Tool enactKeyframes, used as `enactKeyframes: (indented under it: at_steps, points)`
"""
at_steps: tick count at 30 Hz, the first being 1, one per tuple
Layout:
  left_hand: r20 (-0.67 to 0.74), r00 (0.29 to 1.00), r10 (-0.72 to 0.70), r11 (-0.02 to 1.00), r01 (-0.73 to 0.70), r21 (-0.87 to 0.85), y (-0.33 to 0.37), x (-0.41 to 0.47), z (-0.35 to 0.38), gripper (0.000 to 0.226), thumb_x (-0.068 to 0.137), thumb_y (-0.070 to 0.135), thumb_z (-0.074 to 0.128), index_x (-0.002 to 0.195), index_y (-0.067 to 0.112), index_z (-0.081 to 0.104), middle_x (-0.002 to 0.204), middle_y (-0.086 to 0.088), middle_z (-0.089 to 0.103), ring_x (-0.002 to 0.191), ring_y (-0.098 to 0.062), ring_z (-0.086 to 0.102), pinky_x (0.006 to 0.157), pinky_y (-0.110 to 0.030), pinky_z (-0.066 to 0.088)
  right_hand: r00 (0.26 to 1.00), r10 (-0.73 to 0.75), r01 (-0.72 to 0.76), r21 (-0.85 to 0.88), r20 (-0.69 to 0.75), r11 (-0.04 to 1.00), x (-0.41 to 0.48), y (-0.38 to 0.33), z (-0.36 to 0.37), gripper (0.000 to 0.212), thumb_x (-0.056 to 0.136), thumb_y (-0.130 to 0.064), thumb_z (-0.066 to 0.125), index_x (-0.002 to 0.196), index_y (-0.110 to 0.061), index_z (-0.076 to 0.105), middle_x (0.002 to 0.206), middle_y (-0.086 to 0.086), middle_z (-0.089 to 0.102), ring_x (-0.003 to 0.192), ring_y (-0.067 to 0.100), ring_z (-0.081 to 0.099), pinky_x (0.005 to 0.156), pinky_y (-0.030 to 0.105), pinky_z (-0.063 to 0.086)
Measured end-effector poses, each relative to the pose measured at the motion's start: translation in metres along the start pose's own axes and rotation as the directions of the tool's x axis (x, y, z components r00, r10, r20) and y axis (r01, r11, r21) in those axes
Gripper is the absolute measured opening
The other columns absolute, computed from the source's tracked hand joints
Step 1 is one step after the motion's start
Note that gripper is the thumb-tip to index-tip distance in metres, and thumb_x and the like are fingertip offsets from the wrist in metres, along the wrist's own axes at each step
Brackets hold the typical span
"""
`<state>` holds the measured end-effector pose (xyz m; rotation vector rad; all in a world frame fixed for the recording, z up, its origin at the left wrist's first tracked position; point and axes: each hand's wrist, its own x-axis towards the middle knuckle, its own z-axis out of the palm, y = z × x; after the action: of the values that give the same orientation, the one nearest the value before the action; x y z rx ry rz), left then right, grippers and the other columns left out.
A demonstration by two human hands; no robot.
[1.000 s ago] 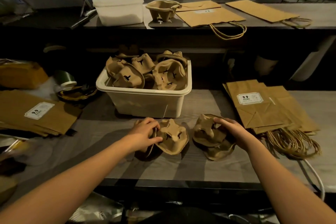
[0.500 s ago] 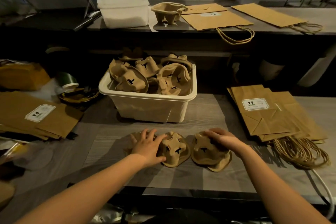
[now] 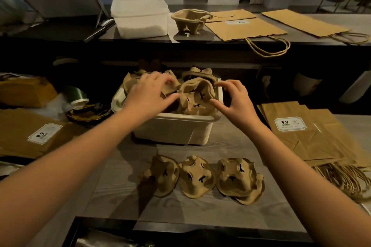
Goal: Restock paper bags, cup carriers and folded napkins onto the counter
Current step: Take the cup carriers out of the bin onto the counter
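A white bin (image 3: 176, 129) in the middle of the table holds several brown pulp cup carriers (image 3: 195, 96). My left hand (image 3: 149, 94) hovers over the bin's left side, fingers spread and blurred, touching the carriers there. My right hand (image 3: 234, 100) is at the bin's right edge, thumb and fingers apart around a carrier, not closed on it. A row of cup carriers (image 3: 197, 177) lies upside down on the table in front of the bin. One upright carrier (image 3: 188, 21) stands on the raised counter behind, next to flat paper bags (image 3: 244, 28).
Stacks of labelled paper bags lie at the right (image 3: 307, 136) and left (image 3: 28, 132) of the table. A white lidded box (image 3: 140, 16) sits on the back counter. Rope handles (image 3: 345, 180) spill by the right stack. A tape roll (image 3: 77, 96) lies left of the bin.
Both hands left the carriers lying on the table and moved up and forward to the bin. The carriers stay in a row on the table.
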<state>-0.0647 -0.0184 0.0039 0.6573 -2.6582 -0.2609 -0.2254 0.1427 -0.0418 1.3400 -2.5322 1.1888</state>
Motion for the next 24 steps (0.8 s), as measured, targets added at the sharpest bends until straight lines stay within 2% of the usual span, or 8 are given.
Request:
enactKeyframes:
  at_steps: [2,5,7,9,11,16,20,24]
  points:
    - [0.157,0.974,-0.161,0.981,0.140,0.137,-0.015,0.019,0.000,0.069,0.080,0.053,0.062,0.138,0.033,0.033,0.146,-0.003,0.028,0.135,-0.031,0.022,0.103,-0.047,0.033,0.996,-0.023,0.032,-0.102,0.082,0.994,0.019,-0.007,0.001,0.060,0.080,-0.037,0.068,0.134,-0.029,0.043,0.139,0.001,0.034,0.130,0.017,0.027,0.100,0.027,0.030]
    - [0.338,0.894,-0.293,0.948,0.226,0.224,-0.031,0.041,0.012,0.097,0.072,0.055,0.069,0.146,0.036,0.010,0.155,-0.005,0.000,0.141,-0.039,-0.001,0.110,-0.053,0.020,0.972,-0.011,0.080,-0.287,0.235,0.955,0.043,-0.009,0.010,0.077,0.077,-0.043,0.070,0.141,-0.038,0.029,0.151,0.001,0.015,0.138,0.027,0.013,0.109,0.042,0.026]
    - [0.405,0.850,-0.339,0.939,0.279,0.200,-0.038,0.052,0.024,0.105,0.070,0.053,0.072,0.147,0.038,0.003,0.156,-0.004,-0.010,0.141,-0.040,-0.004,0.111,-0.054,0.019,0.951,0.008,0.111,-0.366,0.309,0.924,0.057,-0.007,0.019,0.084,0.076,-0.046,0.070,0.143,-0.044,0.020,0.155,0.000,0.003,0.141,0.032,0.004,0.112,0.048,0.019]
    - [0.425,0.829,-0.363,0.931,0.307,0.195,-0.040,0.061,0.036,0.110,0.068,0.052,0.075,0.147,0.040,-0.001,0.156,-0.003,-0.012,0.142,-0.040,-0.003,0.111,-0.055,0.024,0.941,0.022,0.124,-0.405,0.337,0.906,0.067,-0.004,0.027,0.087,0.076,-0.047,0.069,0.142,-0.048,0.013,0.156,-0.001,-0.004,0.142,0.033,-0.002,0.113,0.049,0.013]
    - [0.419,0.825,-0.381,0.923,0.313,0.223,-0.042,0.066,0.045,0.114,0.065,0.051,0.078,0.145,0.043,-0.002,0.156,-0.003,-0.010,0.141,-0.041,-0.005,0.107,-0.059,0.027,0.940,0.024,0.125,-0.410,0.339,0.904,0.075,-0.002,0.035,0.088,0.076,-0.045,0.069,0.141,-0.052,0.010,0.155,-0.002,-0.005,0.142,0.032,0.000,0.113,0.049,0.015]
    - [0.282,0.889,-0.361,0.925,0.302,0.230,-0.043,0.056,0.062,0.109,0.067,0.048,0.077,0.145,0.041,0.002,0.156,-0.002,0.005,0.141,-0.039,-0.003,0.102,-0.057,0.036,0.953,-0.076,0.211,-0.463,0.293,0.861,0.076,0.000,0.047,0.076,0.078,-0.044,0.067,0.138,-0.052,0.020,0.149,0.001,0.007,0.128,0.034,0.023,0.097,0.044,0.041]
    - [0.184,0.932,-0.314,0.926,0.258,0.275,-0.037,0.043,0.073,0.107,0.070,0.050,0.074,0.147,0.033,0.002,0.155,0.000,0.008,0.139,-0.035,0.014,0.094,-0.045,0.044,0.974,-0.102,0.178,-0.405,0.201,0.897,0.072,-0.003,0.055,0.049,0.083,-0.035,0.064,0.128,-0.040,0.046,0.147,0.004,0.019,0.125,0.034,0.023,0.096,0.042,0.040]
    - [0.124,0.951,-0.283,0.931,0.241,0.275,-0.038,0.037,0.070,0.095,0.074,0.054,0.068,0.146,0.027,0.013,0.152,0.003,0.017,0.131,-0.033,0.030,0.086,-0.039,0.046,0.976,-0.121,0.185,-0.389,0.182,0.903,0.068,-0.010,0.056,0.036,0.086,-0.027,0.060,0.121,-0.033,0.053,0.145,0.007,0.023,0.126,0.037,0.024,0.095,0.043,0.041]
